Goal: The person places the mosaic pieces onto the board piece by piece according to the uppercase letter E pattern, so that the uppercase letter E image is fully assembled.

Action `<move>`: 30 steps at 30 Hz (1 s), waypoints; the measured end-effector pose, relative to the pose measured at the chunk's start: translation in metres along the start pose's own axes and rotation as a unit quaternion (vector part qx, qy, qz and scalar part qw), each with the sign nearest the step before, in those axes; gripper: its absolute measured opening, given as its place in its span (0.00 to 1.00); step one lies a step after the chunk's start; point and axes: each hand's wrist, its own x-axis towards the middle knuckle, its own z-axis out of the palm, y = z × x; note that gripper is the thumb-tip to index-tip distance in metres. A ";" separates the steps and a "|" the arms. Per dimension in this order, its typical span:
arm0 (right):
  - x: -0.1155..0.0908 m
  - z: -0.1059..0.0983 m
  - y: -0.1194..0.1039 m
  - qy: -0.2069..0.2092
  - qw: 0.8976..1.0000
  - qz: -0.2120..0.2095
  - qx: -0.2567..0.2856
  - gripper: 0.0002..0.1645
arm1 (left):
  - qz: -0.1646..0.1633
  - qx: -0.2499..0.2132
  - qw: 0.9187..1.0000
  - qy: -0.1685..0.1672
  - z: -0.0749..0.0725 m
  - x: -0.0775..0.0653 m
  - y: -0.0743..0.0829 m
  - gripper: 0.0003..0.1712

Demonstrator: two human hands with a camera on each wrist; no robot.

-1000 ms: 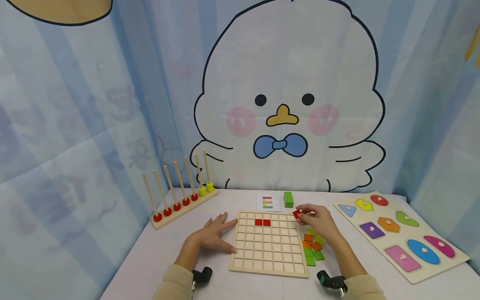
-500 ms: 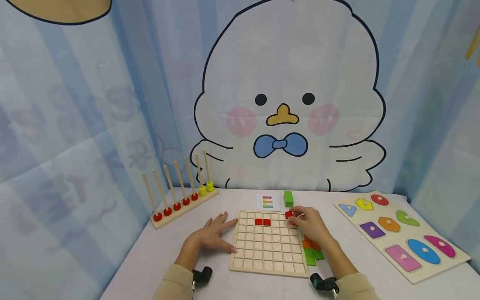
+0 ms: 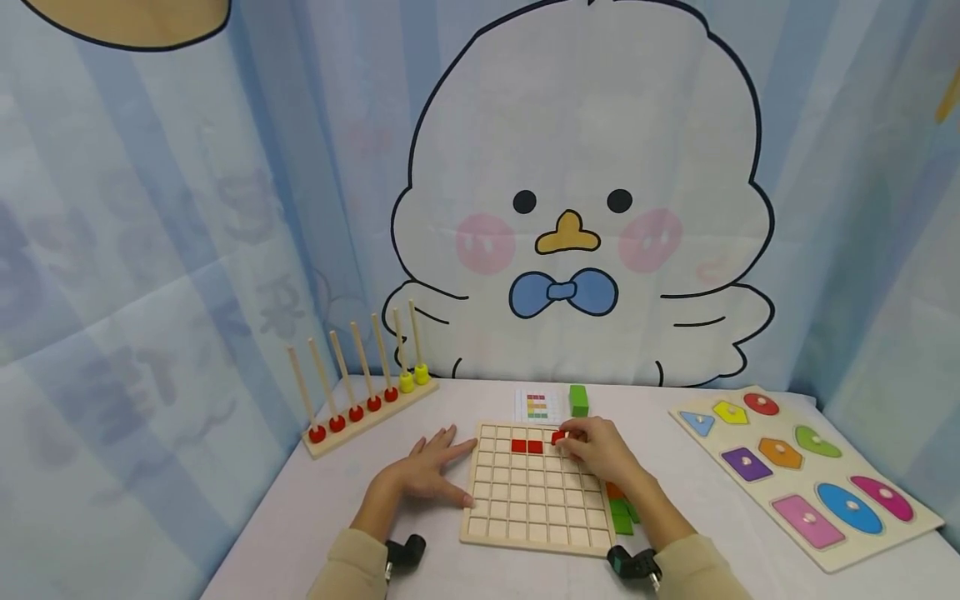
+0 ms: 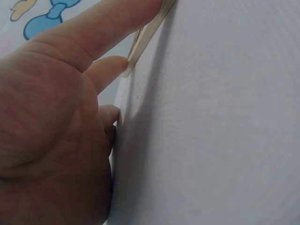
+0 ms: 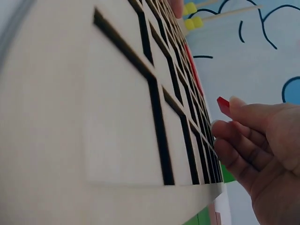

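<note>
A wooden grid board point(image 3: 517, 508) lies flat on the table, with two red square tiles point(image 3: 527, 447) side by side in its second row from the far edge. Above that row, to the right of the pair, my right hand point(image 3: 600, 448) pinches another red tile point(image 3: 557, 437) between thumb and fingers. The right wrist view shows this tile point(image 5: 224, 106) tilted and apart from the board. My left hand point(image 3: 431, 472) lies spread at the board's left side, its thumb and a fingertip touching the edge. In the left wrist view those digits meet the wooden edge point(image 4: 149, 40).
Green tiles point(image 3: 621, 517) and an orange one lie beside the board's right edge, partly under my right forearm. Behind the board are a printed pattern card point(image 3: 537, 407) and a green block point(image 3: 578, 401). A peg stand point(image 3: 371, 417) stands left; a shape puzzle board point(image 3: 802, 475) lies right.
My right hand has carried the red tile leftward, from the board's far right corner to over its far rows. The left hand has stayed at the board's edge.
</note>
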 end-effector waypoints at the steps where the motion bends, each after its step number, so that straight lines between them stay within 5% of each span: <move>1: 0.001 0.001 0.000 -0.004 1.000 0.000 -0.001 0.17 | -0.002 0.002 1.000 -0.002 0.000 0.000 0.000 0.60; 30: 0.007 0.006 0.007 -0.039 0.997 -0.032 -0.062 0.16 | 0.019 -0.007 1.000 0.018 0.009 0.009 -0.016 0.61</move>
